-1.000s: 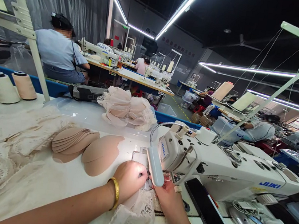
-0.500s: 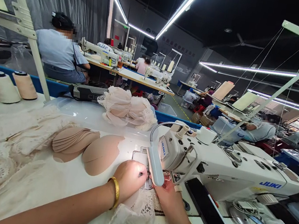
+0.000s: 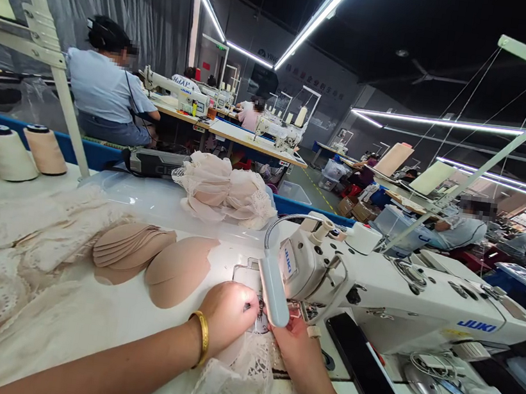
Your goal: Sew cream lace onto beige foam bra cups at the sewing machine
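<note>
My left hand (image 3: pixel 227 315), with a gold bangle on the wrist, is curled with its fingers pressed down on a piece of white lace (image 3: pixel 239 375) right by the needle of the white sewing machine (image 3: pixel 390 298). My right hand (image 3: pixel 295 343) lies under the machine's lamp (image 3: pixel 274 292) and grips the same lace from the right; its fingertips are hidden by the lamp. Beige foam cups (image 3: pixel 152 260) lie in a fanned stack just left of the needle plate.
Cream lace fabric (image 3: pixel 2 266) covers the table's left side. Thread cones (image 3: pixel 5 150) stand at the far left. A heap of sewn lace cups (image 3: pixel 225 192) sits at the back. A black phone (image 3: pixel 363 372) lies right of my hands. Other people sew at tables behind.
The view has shifted very slightly. Both hands stay at the needle with the lace.
</note>
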The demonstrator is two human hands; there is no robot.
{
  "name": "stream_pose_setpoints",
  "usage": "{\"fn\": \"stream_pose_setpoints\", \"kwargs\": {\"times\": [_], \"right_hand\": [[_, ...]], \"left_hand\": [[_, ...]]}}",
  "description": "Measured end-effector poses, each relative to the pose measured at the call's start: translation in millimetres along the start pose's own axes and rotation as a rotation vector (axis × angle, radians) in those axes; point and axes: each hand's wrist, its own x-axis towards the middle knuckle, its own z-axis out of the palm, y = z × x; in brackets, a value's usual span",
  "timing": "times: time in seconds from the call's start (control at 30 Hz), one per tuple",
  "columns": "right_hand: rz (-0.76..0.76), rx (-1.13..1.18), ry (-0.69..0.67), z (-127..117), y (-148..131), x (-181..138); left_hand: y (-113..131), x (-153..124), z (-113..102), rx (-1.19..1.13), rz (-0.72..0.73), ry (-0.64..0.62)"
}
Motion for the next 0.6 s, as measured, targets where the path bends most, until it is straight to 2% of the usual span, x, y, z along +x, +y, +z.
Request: {"fn": "stream_pose_setpoints", "kwargs": {"times": [0.6], "right_hand": [[-0.008, -0.012, -0.014, -0.7, -1.3, -0.2]], "left_hand": [[-2.1, -0.1, 2.6, -0.019, 0.021, 0.012]]}}
